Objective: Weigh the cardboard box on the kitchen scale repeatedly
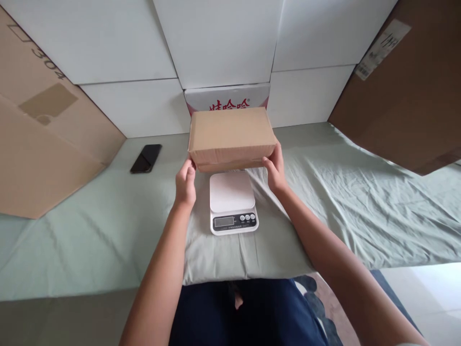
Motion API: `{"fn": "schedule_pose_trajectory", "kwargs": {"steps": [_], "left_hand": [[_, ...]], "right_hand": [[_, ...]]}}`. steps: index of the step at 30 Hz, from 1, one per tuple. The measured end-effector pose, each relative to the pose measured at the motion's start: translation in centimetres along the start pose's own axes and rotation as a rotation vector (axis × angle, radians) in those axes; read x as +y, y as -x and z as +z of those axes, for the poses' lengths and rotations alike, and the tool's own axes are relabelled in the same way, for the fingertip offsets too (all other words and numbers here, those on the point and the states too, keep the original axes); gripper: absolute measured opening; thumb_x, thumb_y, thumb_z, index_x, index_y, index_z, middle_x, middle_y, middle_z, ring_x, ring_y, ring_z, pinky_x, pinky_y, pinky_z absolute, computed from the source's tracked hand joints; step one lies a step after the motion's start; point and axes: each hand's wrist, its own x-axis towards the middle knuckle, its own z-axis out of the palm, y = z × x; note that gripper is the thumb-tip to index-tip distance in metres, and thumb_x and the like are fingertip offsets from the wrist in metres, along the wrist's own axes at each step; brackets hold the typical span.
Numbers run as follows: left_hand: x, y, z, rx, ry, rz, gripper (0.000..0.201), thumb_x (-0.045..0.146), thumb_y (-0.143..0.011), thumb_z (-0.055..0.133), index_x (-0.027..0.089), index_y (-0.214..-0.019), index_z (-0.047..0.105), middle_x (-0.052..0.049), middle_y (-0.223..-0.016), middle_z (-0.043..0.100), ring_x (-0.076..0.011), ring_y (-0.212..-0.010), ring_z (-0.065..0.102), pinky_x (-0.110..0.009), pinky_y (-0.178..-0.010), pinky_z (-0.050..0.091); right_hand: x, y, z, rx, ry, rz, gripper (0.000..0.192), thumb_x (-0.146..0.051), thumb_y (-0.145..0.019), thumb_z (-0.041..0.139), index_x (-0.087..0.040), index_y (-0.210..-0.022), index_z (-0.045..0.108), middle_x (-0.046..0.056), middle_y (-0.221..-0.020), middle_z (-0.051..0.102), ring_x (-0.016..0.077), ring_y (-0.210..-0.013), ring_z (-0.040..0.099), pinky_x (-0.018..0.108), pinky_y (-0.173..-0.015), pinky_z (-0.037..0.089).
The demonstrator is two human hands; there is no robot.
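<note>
Head-worn view, forward and downward

Soft, even daylight, fairly bright, with no glare. A faint shadow lies under the plain brown cardboard box (230, 137), falling on the white digital kitchen scale (232, 202). Focus is sharp at centre; wide-angle distortion bends lines toward the edges.
</note>
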Motion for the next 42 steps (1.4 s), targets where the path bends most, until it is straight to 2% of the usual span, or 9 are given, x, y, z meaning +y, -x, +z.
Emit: {"fn": "schedule_pose_trajectory", "kwargs": {"steps": [5, 9, 12, 23, 26, 28, 32, 35, 42], "left_hand": [[2.7, 5.8, -1.3, 0.011, 0.024, 0.074, 0.085, 0.08, -0.09, 0.054, 0.014, -0.143, 0.067, -0.02, -0.142, 0.07, -0.0402, -0.148, 0.054, -0.049, -0.119, 0.047], [3.0, 10.2, -2.5, -0.016, 0.054, 0.035, 0.081, 0.075, -0.092, 0.056, 0.014, -0.143, 0.068, -0.022, -0.143, 0.069, -0.0418, -0.144, 0.058, -0.053, -0.117, 0.05], [2.9, 11.6, -3.0, -0.019, 0.091, -0.01, 0.078, 0.073, -0.092, 0.058, 0.015, -0.143, 0.069, -0.022, -0.144, 0.069, -0.0418, -0.143, 0.059, -0.054, -0.118, 0.048], [3.0, 11.4, -3.0, 0.05, 0.108, -0.135, 0.082, 0.078, -0.089, 0.058, 0.015, -0.14, 0.07, -0.023, -0.145, 0.068, -0.0415, -0.145, 0.057, -0.055, -0.118, 0.048], [3.1, 11.4, -3.0, 0.086, 0.093, -0.15, 0.085, 0.08, -0.087, 0.058, 0.015, -0.14, 0.07, -0.023, -0.145, 0.068, -0.0419, -0.147, 0.055, -0.055, -0.119, 0.047], [3.3, 11.2, -3.1, 0.111, 0.084, -0.143, 0.085, 0.081, -0.087, 0.057, 0.017, -0.141, 0.07, -0.021, -0.148, 0.067, -0.0411, -0.149, 0.053, -0.055, -0.121, 0.045], [3.9, 10.7, -3.1, 0.125, 0.098, -0.084, 0.084, 0.082, -0.089, 0.052, 0.024, -0.149, 0.064, -0.016, -0.161, 0.057, -0.0378, -0.154, 0.048, -0.052, -0.126, 0.039], [4.2, 10.4, -3.2, 0.142, 0.087, -0.082, 0.084, 0.082, -0.09, 0.049, 0.027, -0.152, 0.062, -0.014, -0.165, 0.052, -0.0359, -0.155, 0.046, -0.049, -0.127, 0.038], [4.0, 10.5, -3.2, 0.149, 0.102, -0.093, 0.082, 0.082, -0.091, 0.049, 0.028, -0.151, 0.063, -0.012, -0.164, 0.053, -0.0352, -0.156, 0.045, -0.049, -0.127, 0.039]], "right_hand": [[-2.4, 4.0, -1.4, -0.066, 0.043, -0.035, 0.075, -0.064, -0.094, 0.06, -0.038, -0.16, 0.035, 0.006, -0.169, 0.042, 0.0366, -0.158, 0.039, 0.06, -0.132, 0.034], [-3.4, 7.5, -2.3, -0.107, 0.053, -0.005, 0.075, -0.061, -0.096, 0.059, -0.041, -0.162, 0.031, 0.003, -0.171, 0.039, 0.0351, -0.159, 0.037, 0.06, -0.133, 0.033], [-3.9, 8.9, -2.5, -0.121, 0.056, 0.029, 0.074, -0.06, -0.097, 0.058, -0.042, -0.163, 0.03, 0.003, -0.171, 0.038, 0.0347, -0.158, 0.038, 0.061, -0.131, 0.035], [-4.4, 9.6, -2.0, -0.145, 0.024, 0.128, 0.072, -0.061, -0.097, 0.06, -0.042, -0.161, 0.033, 0.005, -0.168, 0.041, 0.0366, -0.154, 0.043, 0.062, -0.121, 0.046], [-4.5, 9.2, -2.1, -0.099, 0.026, 0.121, 0.069, -0.061, -0.096, 0.059, -0.042, -0.159, 0.037, 0.006, -0.165, 0.044, 0.0372, -0.151, 0.046, 0.062, -0.119, 0.046], [-4.5, 8.8, -2.3, -0.021, 0.038, 0.107, 0.068, -0.061, -0.096, 0.058, -0.043, -0.158, 0.037, 0.006, -0.16, 0.049, 0.037, -0.148, 0.049, 0.063, -0.119, 0.046], [-4.4, 8.1, -2.7, 0.109, 0.075, 0.118, 0.07, -0.065, -0.094, 0.052, -0.045, -0.158, 0.033, 0.007, -0.154, 0.052, 0.0378, -0.144, 0.053, 0.065, -0.117, 0.048], [-4.4, 8.0, -2.8, 0.119, 0.074, 0.142, 0.071, -0.067, -0.093, 0.051, -0.044, -0.158, 0.034, 0.008, -0.154, 0.053, 0.0381, -0.144, 0.054, 0.066, -0.117, 0.048], [-4.8, 8.1, -2.5, 0.097, 0.029, 0.154, 0.068, -0.067, -0.092, 0.056, -0.042, -0.154, 0.042, 0.008, -0.154, 0.055, 0.038, -0.143, 0.055, 0.065, -0.118, 0.048]]}}
